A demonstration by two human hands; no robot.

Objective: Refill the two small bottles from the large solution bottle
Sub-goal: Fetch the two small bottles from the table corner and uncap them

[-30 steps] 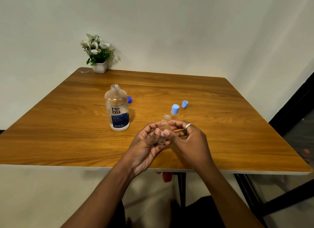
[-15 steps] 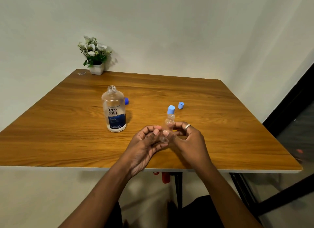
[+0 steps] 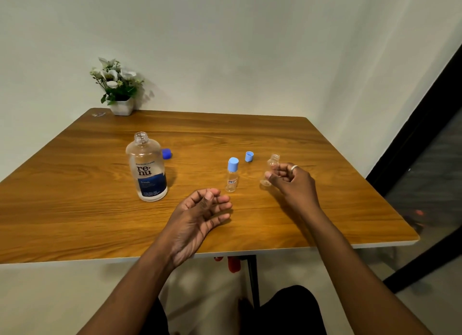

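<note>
Wood-grain surface (image 3: pixel 75 209) carries the task's things, spread across its middle. The large bottle (image 3: pixel 147 169) stands upright left of centre, its neck uncovered, clear in the upper half with a dark blue label lower down. A dark blue cap (image 3: pixel 166 153) lies just behind it to the right, partly hidden by the bottle's shoulder.

Right of that, well apart from it, the capped small bottle (image 3: pixel 232 176) stands upright, clear-bodied and closed with a light blue top. A loose light blue cap (image 3: pixel 249 156) sits a little further back and to the right, open side up, near but not touching it.

The right hand (image 3: pixel 292 182) grips the open small bottle (image 3: pixel 271 164), thumb and fingers curled round its body, holding it tilted above the surface with the bare neck pointing up and away. A ring (image 3: pixel 294 167) shows on one finger.

The left hand (image 3: pixel 200 214) holds nothing: palm turned up and inward, fingers loosely bent, low over the surface just in front of the capped small bottle without touching it. The two hands are well apart.

A flower pot (image 3: pixel 121 89) with white blossoms stands at the far left corner, against the wall.
</note>
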